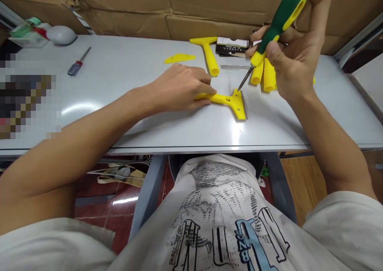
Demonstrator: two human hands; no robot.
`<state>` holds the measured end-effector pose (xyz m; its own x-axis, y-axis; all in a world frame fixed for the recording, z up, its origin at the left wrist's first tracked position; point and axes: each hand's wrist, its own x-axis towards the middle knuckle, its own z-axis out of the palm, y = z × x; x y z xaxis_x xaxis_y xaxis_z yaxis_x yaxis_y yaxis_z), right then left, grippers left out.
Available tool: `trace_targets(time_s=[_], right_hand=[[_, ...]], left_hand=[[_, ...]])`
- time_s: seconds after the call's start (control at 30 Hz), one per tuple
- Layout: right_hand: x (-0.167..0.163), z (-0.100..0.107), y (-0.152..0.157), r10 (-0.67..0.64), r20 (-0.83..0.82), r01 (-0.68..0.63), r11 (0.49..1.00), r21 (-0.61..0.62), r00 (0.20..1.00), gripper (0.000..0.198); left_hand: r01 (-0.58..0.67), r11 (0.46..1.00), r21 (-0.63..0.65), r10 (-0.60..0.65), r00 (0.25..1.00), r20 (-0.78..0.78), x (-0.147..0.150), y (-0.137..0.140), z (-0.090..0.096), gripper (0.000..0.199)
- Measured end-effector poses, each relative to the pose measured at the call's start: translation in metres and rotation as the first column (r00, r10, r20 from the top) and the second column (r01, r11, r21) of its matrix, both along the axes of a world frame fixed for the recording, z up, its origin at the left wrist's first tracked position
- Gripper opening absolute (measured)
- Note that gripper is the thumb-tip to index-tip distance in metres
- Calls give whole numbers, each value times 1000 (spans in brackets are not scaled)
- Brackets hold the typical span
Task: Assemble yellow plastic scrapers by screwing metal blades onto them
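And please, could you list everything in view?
table: 1, white, centre
cardboard: uncountable, brown, behind table
scraper: 1, yellow, table's middle
large screwdriver: 1, green-yellow, above scraper
T-shaped handle: 1, yellow, behind scraper
flat plate: 1, yellow, left of handle
tubes: several, yellow, table's right
blade strip: 1, silver, behind scraper
box: 1, black-white, near cardboard
small screwdriver: 1, dark, table's left
rounded object: 1, white, far left
container: 1, greenish, far left
chair: 1, grey, below
floor: 1, red and brown, below
shirt: 1, white, bottom
left hand: 1, bare, on scraper
right hand: 1, bare, on large screwdriver
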<state>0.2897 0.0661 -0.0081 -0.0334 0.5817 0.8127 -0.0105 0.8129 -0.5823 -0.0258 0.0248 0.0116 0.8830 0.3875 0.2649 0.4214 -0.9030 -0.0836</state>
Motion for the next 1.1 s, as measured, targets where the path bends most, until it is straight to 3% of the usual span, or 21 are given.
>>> trace_targets(time_s=[0.1,0.23,0.47,0.73,0.83,0.93,1.03,1.1], right_hand=[[-6,4,-23,11,96,-5,998,-60,995,104],[-14,12,-45,36,119,-26,996,-82,992,86],[-18,9,-47,106,88,-88,979,-186,990,92],[-23,16,-64,117,108,-100,984,-147,987,74],[-20,13,-56,164,154,-151,984,-95,974,71],[-15,3,-36,260,209,-255,966,-52,943,81],[-12,-4,-23,316,211,-293,947,-132,925,102],[-12,-1,-24,325,216,-285,938,-198,921,105]], left_hand=[[-5,999,35,7,997,-73,-3,11,2,38],[1,1000,-21,-1,1000,3,-7,21,-2,39],[25,1000,8,-26,999,26,-7,25,-6,40],[48,999,-8,-48,998,28,-10,30,-8,40],[58,998,10,-58,998,13,-10,31,-9,44],[54,998,-29,-52,998,38,-8,29,-8,45],[25,994,-105,-18,998,68,-6,25,-6,45],[6,993,-115,1,998,60,-5,24,-5,47]])
